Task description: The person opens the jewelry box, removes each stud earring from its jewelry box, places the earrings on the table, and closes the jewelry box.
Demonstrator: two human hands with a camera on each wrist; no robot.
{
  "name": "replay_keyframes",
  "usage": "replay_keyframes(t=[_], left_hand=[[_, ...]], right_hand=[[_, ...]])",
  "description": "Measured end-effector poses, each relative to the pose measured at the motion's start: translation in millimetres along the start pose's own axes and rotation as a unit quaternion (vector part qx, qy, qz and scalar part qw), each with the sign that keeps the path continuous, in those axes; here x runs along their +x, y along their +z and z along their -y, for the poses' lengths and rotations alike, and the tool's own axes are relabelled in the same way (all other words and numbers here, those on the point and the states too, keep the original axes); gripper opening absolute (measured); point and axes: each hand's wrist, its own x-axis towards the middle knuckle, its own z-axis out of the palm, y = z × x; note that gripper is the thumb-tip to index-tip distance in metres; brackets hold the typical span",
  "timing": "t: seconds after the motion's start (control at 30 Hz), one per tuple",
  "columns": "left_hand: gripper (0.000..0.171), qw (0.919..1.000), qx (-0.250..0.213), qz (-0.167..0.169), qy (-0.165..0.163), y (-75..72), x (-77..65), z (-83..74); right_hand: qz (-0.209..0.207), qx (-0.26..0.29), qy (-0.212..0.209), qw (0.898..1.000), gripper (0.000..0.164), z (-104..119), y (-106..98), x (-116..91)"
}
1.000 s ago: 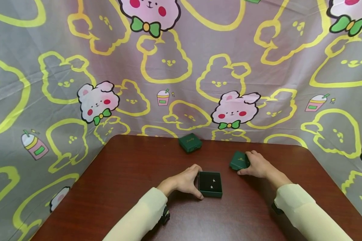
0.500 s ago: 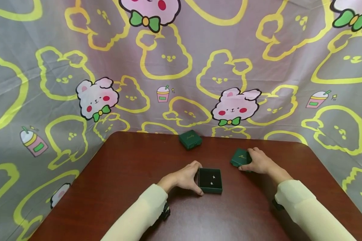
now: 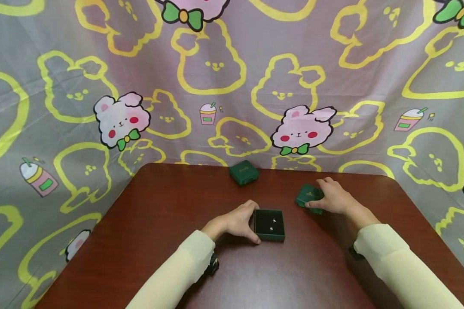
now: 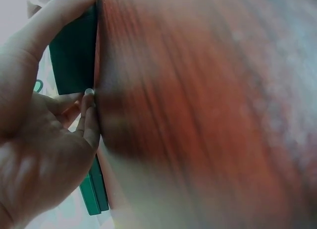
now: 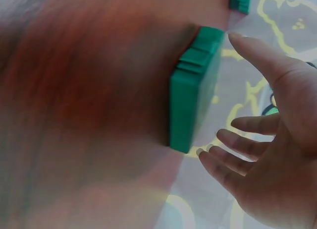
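In the head view an uncovered dark green jewelry box point(image 3: 270, 237) lies on the table, two small star-shaped earrings point(image 3: 272, 224) on its black lining. My left hand point(image 3: 237, 221) holds its left side, thumb at the front corner and fingers at the back. The left wrist view shows the thumb against the box wall point(image 4: 74, 55). My right hand point(image 3: 334, 197) hovers by a green square box point(image 3: 306, 195) with gold lettering; I cannot tell whether that is a lid or a whole box. In the right wrist view the fingers point(image 5: 247, 144) are spread, apart from this green box point(image 5: 183, 110).
Another green box point(image 3: 243, 172) with gold lettering sits near the table's back edge. Behind the brown table point(image 3: 170, 193) hangs a cartoon-patterned cloth point(image 3: 232, 98). Dark wrist devices point(image 3: 212, 264) sit under the sleeves.
My right hand has let go of the lettered green box and drawn slightly up and away from it. The left hand keeps its place on the uncovered box. The head view has tilted downward.
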Motion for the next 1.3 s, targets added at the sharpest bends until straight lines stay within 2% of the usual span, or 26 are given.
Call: replay_keyframes(t=[0.3, 0.53, 0.83, 1.17, 1.3], left_hand=[[0.079, 0.9997, 0.022, -0.004, 0.006, 0.2, 0.2, -1.0], [0.077, 1.0, 0.008, 0.001, -0.003, -1.1, 0.5, -2.2], [0.08, 0.9999, 0.015, -0.006, -0.006, 0.4, -1.0, -2.8], [0.079, 0.9999, 0.013, -0.007, -0.002, 0.3, -1.2, -4.1], [0.078, 0.9999, 0.013, -0.004, -0.001, -0.1, -0.4, -2.7]], right_hand=[[-0.012, -0.002, -0.041, 0.999, 0.079, 19.5, -5.8, -2.9], [-0.018, -0.004, -0.065, 0.998, 0.062, 33.9, -3.8, -6.9], [-0.019, -0.001, -0.131, 0.991, 0.045, 51.2, 2.6, -12.1], [-0.01, 0.003, -0.177, 0.984, 0.038, 69.4, 9.9, -16.9], [-0.009, 0.008, -0.183, 0.983, 0.036, 75.6, 12.4, -17.4]])
